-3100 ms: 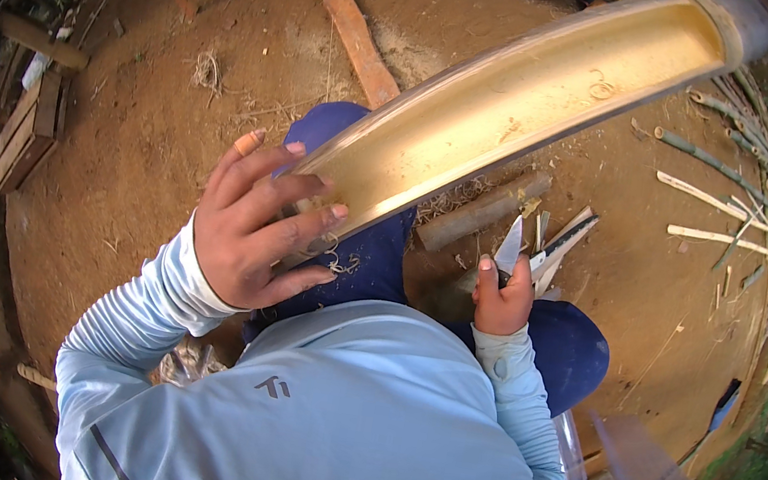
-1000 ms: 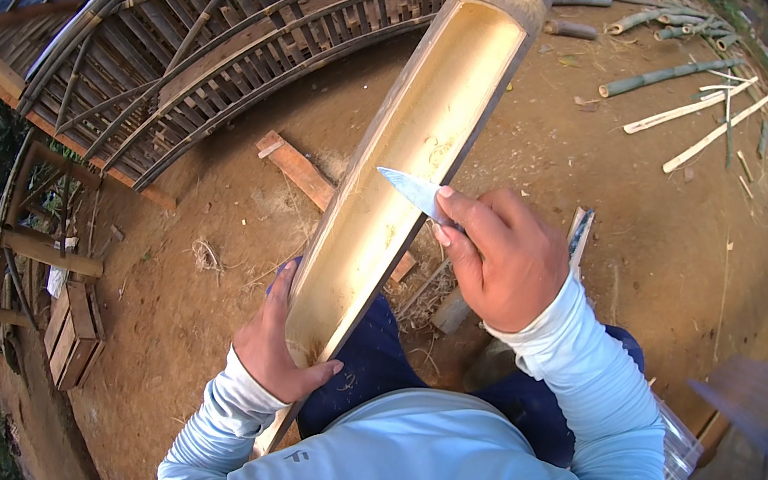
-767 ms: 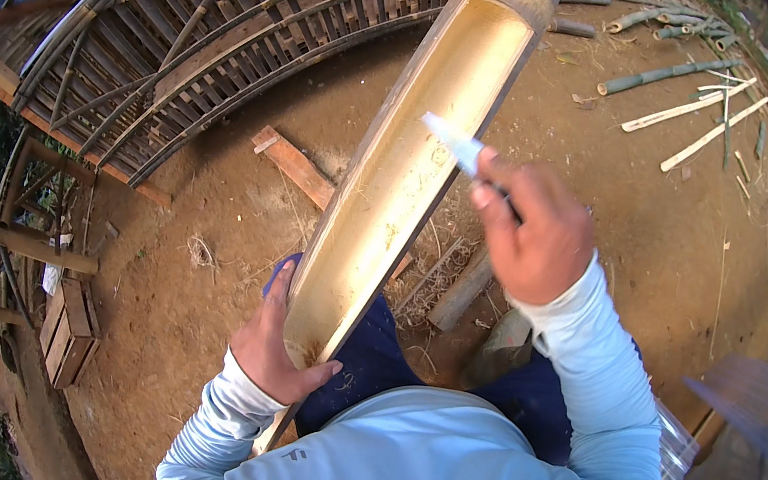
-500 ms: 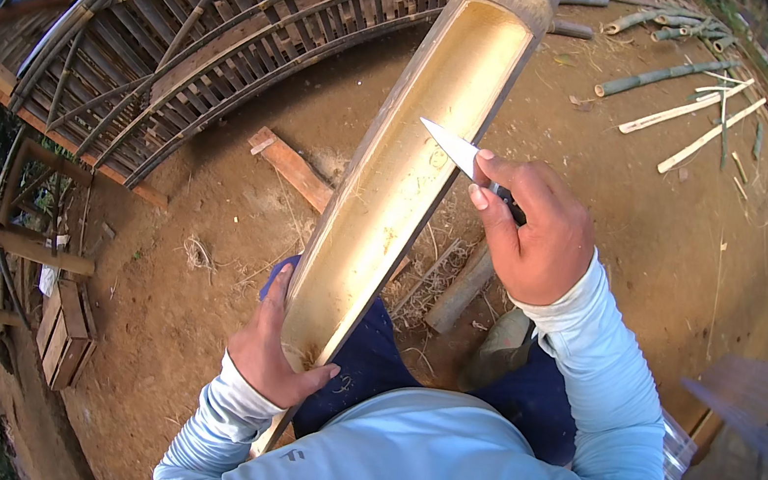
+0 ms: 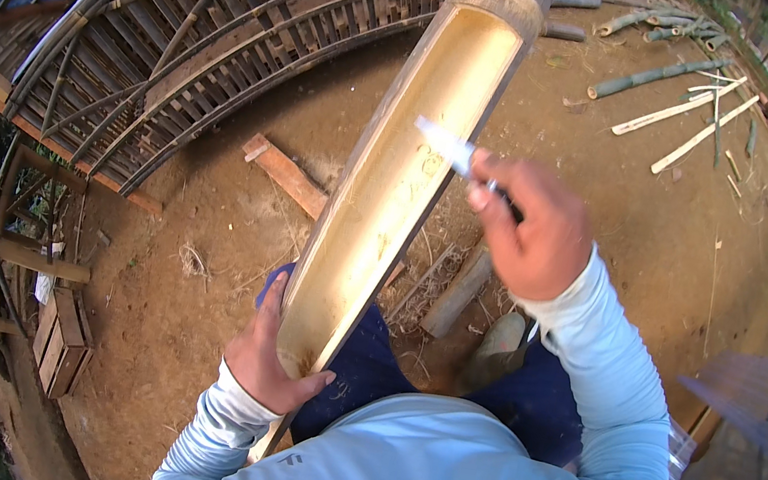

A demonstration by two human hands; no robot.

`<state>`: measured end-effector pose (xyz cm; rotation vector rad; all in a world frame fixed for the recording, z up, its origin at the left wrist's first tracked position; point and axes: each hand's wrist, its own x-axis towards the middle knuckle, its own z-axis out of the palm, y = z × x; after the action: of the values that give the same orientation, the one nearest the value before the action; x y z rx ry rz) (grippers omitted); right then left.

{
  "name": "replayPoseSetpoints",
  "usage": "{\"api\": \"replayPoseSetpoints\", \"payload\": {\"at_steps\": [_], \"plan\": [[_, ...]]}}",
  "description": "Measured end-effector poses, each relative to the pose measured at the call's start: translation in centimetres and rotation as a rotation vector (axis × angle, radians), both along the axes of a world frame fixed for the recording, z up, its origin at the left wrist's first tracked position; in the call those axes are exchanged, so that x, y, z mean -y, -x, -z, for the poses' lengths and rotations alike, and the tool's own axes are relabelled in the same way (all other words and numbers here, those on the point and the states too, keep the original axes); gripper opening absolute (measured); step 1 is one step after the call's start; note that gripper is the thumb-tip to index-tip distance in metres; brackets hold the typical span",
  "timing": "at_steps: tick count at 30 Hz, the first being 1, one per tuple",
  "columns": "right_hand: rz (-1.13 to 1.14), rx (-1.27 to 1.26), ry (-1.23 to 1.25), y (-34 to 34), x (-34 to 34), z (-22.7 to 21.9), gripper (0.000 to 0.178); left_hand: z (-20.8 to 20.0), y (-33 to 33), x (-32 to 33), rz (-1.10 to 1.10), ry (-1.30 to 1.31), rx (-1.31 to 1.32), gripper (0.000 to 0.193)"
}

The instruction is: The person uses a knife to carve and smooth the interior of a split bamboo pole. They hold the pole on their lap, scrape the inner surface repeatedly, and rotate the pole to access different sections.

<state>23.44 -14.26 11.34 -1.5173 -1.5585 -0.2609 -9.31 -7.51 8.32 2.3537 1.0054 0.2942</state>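
We hold a long split half of pale yellow bamboo [image 5: 404,173], hollow side up, slanting away from us over bare brown earth. Our left hand [image 5: 267,357] is clamped around its near end, thumb hooked over the front edge and fingers wrapped under the outer wall, so the trough rises up and away from that grip toward a closed node at the far end. Our right hand [image 5: 530,227] is closed around the dark handle of a knife with a short bright blade [image 5: 448,145]; the blade points out to the left of the fist and lies over the right edge of the bamboo, but motion blur keeps us from telling whether it touches.

Beyond the left hand, to its left, lies a reddish wooden plank [image 5: 285,174] on the ground. Farther off stands a curved lattice frame of woven bamboo strips [image 5: 166,39]. Well beyond the right hand, pale split bamboo sticks [image 5: 681,116] lie scattered.
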Motion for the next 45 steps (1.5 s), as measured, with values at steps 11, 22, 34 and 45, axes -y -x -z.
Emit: {"api": "replayPoseSetpoints", "payload": {"at_steps": [11, 22, 34, 45], "plan": [[-0.053, 0.093, 0.117, -0.7, 0.7, -1.2, 0.022, -0.1, 0.3, 0.1, -0.007, 0.042, -0.009, 0.128], [-0.042, -0.256, 0.084, -7.6, -3.7, -2.6, 0.028, 0.9, 1.6, -0.2, -0.028, 0.193, 0.159, 0.139], [-0.23, -0.977, -0.194, -1.3, -4.2, 6.6, 0.071, 4.5, 8.4, 1.6, -0.002, 0.094, 0.186, 0.124], [-0.302, -1.261, -0.177, 6.4, -6.2, 8.7, 0.064, 3.9, 7.9, 3.7, -0.148, 0.059, 0.088, 0.106]]}}
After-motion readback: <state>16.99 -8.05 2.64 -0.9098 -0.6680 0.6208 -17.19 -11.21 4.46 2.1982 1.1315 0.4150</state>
